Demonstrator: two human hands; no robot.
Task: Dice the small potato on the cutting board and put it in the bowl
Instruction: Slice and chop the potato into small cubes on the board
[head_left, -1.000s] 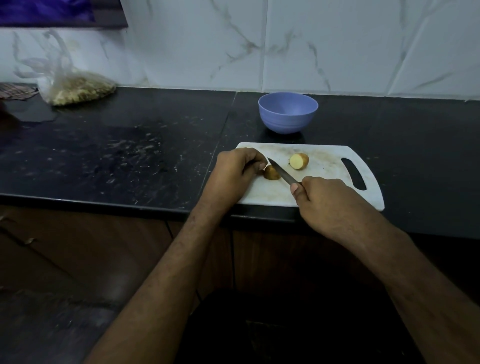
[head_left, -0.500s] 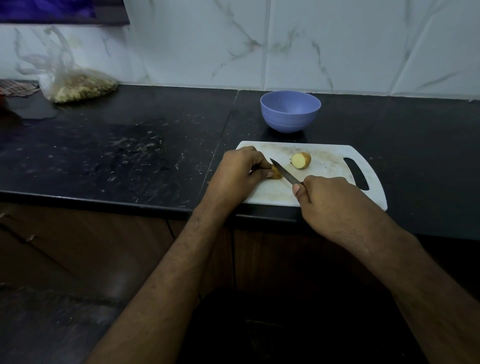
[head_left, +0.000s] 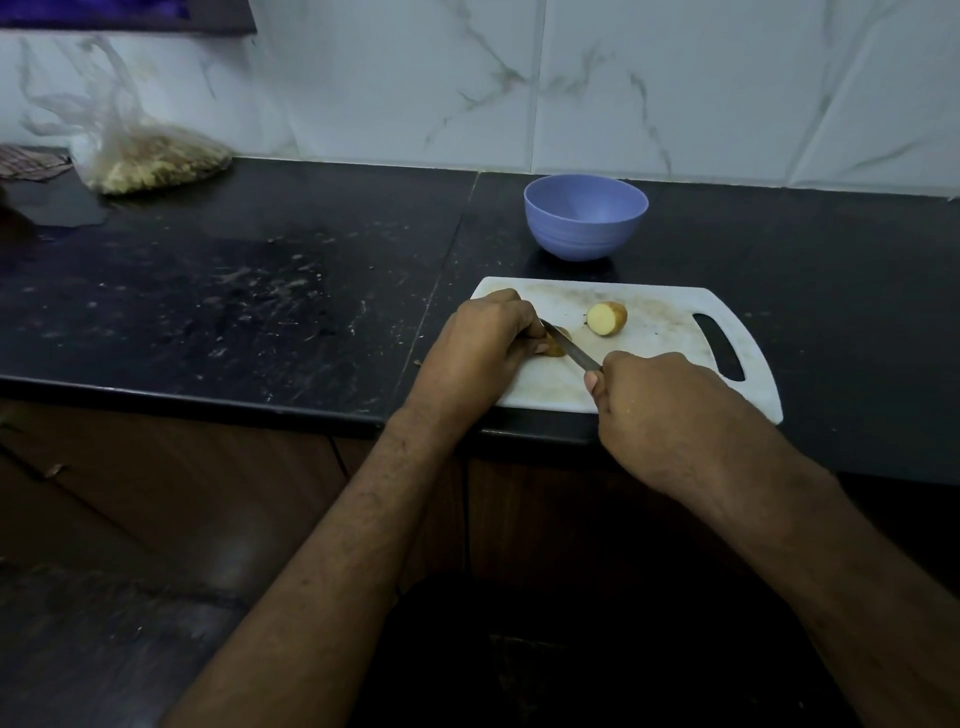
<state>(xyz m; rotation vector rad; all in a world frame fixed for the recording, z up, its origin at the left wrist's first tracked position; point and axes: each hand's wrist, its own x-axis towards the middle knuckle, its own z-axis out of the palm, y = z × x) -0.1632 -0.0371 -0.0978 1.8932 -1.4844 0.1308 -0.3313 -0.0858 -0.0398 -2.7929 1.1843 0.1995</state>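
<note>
Potato half is pinned under the curled fingers of the left hand near the cutting board's left edge; the second half lies apart, mid-board, cut face up-left. The knife, gripped in the right hand, runs diagonally from that hand into the pinned half, the blade just beside the left fingertips. The bowl stands beyond the board's far edge, holding no pieces yet.

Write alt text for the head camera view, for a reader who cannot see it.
A person's left hand holds a potato piece on a white cutting board while the right hand grips a knife cutting into it. A second potato half lies apart on the board, with a purple bowl behind on the black counter.
</note>
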